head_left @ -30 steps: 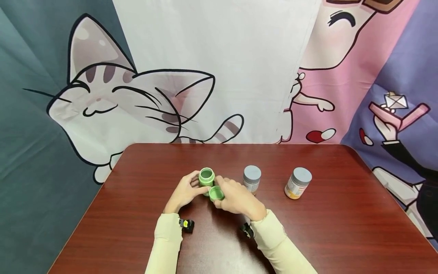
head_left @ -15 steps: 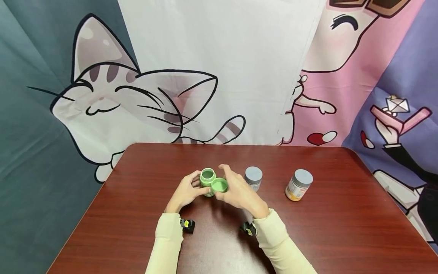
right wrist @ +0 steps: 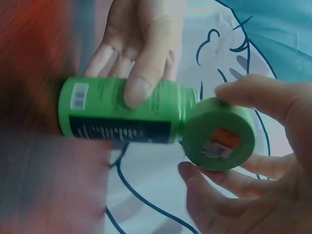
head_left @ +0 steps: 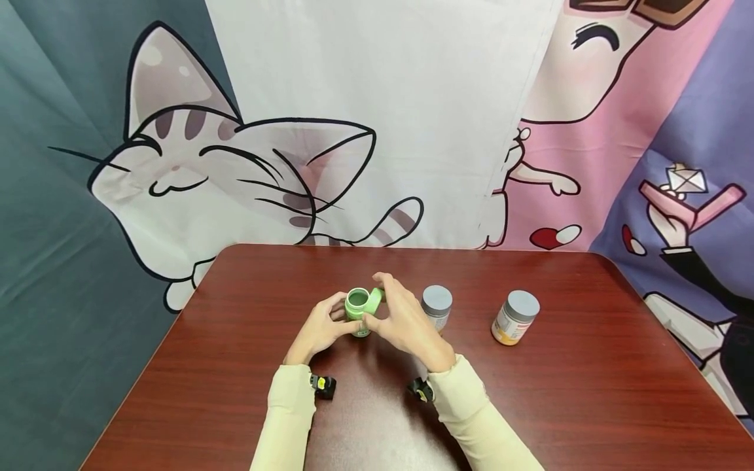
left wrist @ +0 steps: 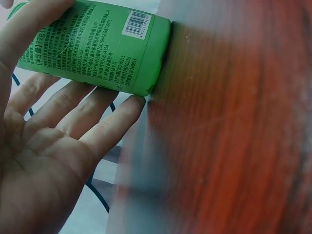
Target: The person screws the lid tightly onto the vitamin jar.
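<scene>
A green bottle [head_left: 354, 325] with a printed label and barcode stands upright and uncapped on the table. My left hand [head_left: 321, 328] holds it from the left; in the right wrist view the thumb [right wrist: 140, 91] lies across the label. The green cap [head_left: 374, 300] is tipped on edge at the right of the bottle's mouth, pinched by my right hand [head_left: 406, 322]. In the right wrist view, the cap's top [right wrist: 220, 139] carries an orange-and-white sticker. The left wrist view shows the bottle's back label [left wrist: 97, 46] between thumb and fingers.
Right of my right hand stands a grey-lidded jar [head_left: 437, 302], partly hidden by that hand. A second grey-lidded jar [head_left: 514, 318] stands farther right. The brown wooden table [head_left: 283, 271] ends at a cartoon-printed cloth [head_left: 377, 78] behind it.
My right hand has raised the cap from below the bottle's mouth to beside it and turned it on edge. The left hand keeps the bottle in place.
</scene>
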A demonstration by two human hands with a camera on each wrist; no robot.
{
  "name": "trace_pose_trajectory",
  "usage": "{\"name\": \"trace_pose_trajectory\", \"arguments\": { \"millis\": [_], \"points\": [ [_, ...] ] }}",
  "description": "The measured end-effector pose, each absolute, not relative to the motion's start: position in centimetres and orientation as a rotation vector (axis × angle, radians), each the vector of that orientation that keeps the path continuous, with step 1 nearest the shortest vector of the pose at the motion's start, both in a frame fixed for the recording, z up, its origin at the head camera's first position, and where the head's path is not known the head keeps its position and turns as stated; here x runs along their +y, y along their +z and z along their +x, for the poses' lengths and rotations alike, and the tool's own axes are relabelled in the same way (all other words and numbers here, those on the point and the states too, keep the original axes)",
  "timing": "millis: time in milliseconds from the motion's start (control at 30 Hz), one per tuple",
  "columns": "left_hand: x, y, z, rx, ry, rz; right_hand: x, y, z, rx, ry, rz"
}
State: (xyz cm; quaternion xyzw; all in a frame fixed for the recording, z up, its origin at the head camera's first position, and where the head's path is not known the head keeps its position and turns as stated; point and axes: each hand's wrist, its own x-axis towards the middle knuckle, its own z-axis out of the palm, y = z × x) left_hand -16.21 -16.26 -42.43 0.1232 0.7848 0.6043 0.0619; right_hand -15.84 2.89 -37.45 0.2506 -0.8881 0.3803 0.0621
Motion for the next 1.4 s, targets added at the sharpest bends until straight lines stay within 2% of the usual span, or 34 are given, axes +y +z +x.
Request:
{"name": "trace_pose_trajectory", "arguments": {
  "millis": [167, 767, 1167, 1400],
  "points": [
    [-16.3, -42.6, -16.3, 2.356, 1.828, 0.370, 2.5, -38.2, -16.4, -2.631, 1.244, 0.835],
    [-16.0, -42.6, -16.5, 2.333, 1.821, 0.386, 1.3, -39.6, -17.4, -2.622, 1.207, 0.818],
    [-16.1, -42.4, -16.4, 2.344, 1.815, 0.411, 1.2, -39.9, -17.4, -2.602, 1.193, 0.976],
    [-16.5, -42.3, -16.3, 2.341, 1.809, 0.394, 0.7, -40.3, -17.4, -2.576, 1.243, 0.894]
  ]
}}
